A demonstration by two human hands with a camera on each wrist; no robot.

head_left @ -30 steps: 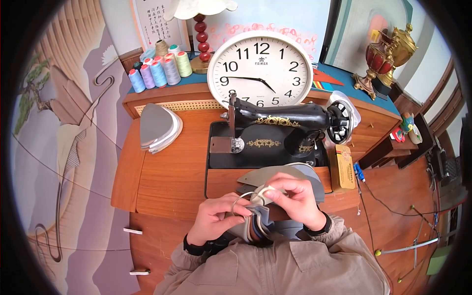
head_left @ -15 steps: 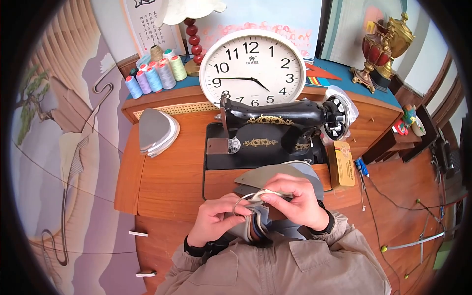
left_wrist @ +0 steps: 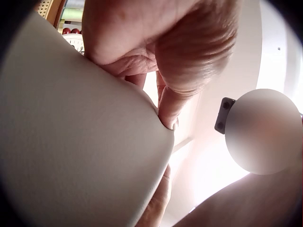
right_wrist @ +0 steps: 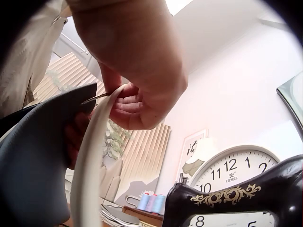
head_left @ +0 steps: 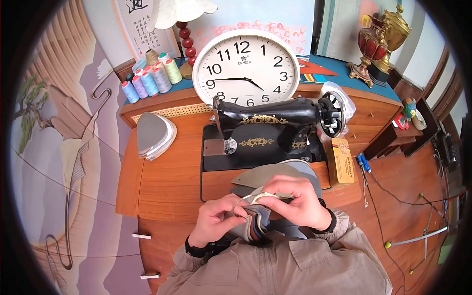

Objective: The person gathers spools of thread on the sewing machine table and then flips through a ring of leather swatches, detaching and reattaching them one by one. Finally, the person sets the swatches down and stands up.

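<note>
My left hand (head_left: 212, 219) pinches a thin metal ring (head_left: 239, 201) in front of my chest. Several leather-like swatches (head_left: 255, 222) in grey, brown and dark tones hang from it, their lower ends hidden against my lap. Thumb and fingers of my right hand (head_left: 301, 199) pinch a cream swatch (head_left: 269, 197) beside the ring. In the right wrist view a pointed metal end (right_wrist: 94, 98) shows at that cream swatch, next to a dark grey swatch (right_wrist: 38, 146). A pale swatch (left_wrist: 85, 142) fills much of the left wrist view, with fingers at its edge.
Just beyond my hands, loose grey swatches (head_left: 260, 175) overlap the base of a black sewing machine (head_left: 270, 115). A yellow box (head_left: 342, 161) stands at its right, another swatch pile (head_left: 153, 133) at the left. Behind are a clock (head_left: 246, 66) and thread spools (head_left: 150, 78).
The cream swatch has gone from standing up at the ring to lying flatter, as my right hand shifted slightly right. My left hand keeps its grip on the ring. The head view has turned slightly.
</note>
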